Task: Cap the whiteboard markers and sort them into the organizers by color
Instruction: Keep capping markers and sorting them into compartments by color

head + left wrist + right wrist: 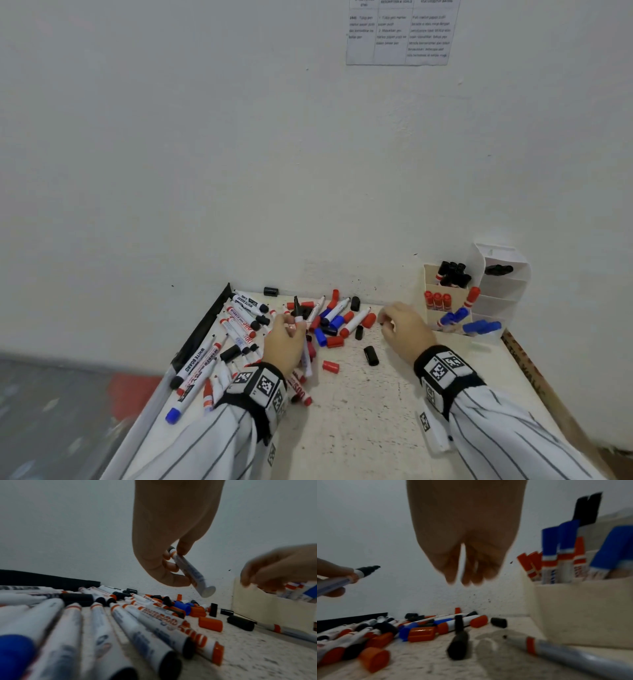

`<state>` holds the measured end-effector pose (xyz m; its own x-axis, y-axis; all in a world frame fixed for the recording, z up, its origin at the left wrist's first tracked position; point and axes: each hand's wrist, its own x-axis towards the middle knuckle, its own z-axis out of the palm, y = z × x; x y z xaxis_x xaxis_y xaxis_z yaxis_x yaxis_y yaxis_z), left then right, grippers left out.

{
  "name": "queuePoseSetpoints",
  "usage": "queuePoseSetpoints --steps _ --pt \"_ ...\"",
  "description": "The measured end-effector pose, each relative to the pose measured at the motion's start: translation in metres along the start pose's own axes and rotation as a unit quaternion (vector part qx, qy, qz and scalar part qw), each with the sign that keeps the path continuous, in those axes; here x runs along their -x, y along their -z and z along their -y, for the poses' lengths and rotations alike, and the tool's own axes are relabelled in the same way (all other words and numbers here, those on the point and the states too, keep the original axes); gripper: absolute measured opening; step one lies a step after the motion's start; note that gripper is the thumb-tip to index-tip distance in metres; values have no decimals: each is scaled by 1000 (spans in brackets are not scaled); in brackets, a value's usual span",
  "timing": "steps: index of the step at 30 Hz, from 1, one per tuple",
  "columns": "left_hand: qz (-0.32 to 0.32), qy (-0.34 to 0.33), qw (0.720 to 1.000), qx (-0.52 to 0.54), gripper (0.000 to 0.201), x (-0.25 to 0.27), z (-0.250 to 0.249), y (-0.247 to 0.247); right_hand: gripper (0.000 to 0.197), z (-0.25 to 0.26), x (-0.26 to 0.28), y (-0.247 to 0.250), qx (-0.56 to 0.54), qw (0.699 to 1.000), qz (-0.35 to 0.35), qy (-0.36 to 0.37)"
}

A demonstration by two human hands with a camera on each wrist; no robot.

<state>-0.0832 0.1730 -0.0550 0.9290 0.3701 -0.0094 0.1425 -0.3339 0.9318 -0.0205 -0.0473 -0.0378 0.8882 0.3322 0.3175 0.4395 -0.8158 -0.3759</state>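
A white wall (239,137) (printed sheet (399,32) taped high) backs a speckled table (359,428).

An uncapped black whiteboard marker (301,337), white-barrelled with its black tip pointing up and away, is held above the table. Below it, a loose heap of markers (239,329) and separate red, blue and black caps (330,366) lies scattered on the speckled tabletop. At the right, against the wall, white organizers (445,301) hold capped markers standing upright, grouped as black, red and blue.
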Motion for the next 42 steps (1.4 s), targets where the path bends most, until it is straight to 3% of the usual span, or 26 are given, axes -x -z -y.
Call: queuePoseSetpoints --steps 2,4,9,13,16,20,27,34,42 --pt "13 22 1000 10 19 1 5 11 14 8 -3 -18 3 986 156 -57" --pt "20 36 999 10 19 2 9 22 19 14 -1 -34 8 971 215 -100" --pt "27 76 997 12 22 3 17 43 18 20 -5 -55 14 968 190 -161" --pt "42 100 994 -1 25 1 24 50 21 34 -13 -58 20 988 121 -98" --pt "52 113 992 -1 24 2 25 51 36 46 -25 -71 16 985 167 -45" --pt "57 110 992 -14 19 3 27 52 47 52 -39 -93 68 972 222 -30" --pt "66 107 991 -36 21 1 29 47 41 49 -53 -116 121 973 175 -87" --pt "87 109 988 -65 28 3 25 36 32 56 -59 -118 144 964 183 -129" --pt "85 114 988 -63 28 8 23 34 32 53 -54 -113 88 974 177 -113"
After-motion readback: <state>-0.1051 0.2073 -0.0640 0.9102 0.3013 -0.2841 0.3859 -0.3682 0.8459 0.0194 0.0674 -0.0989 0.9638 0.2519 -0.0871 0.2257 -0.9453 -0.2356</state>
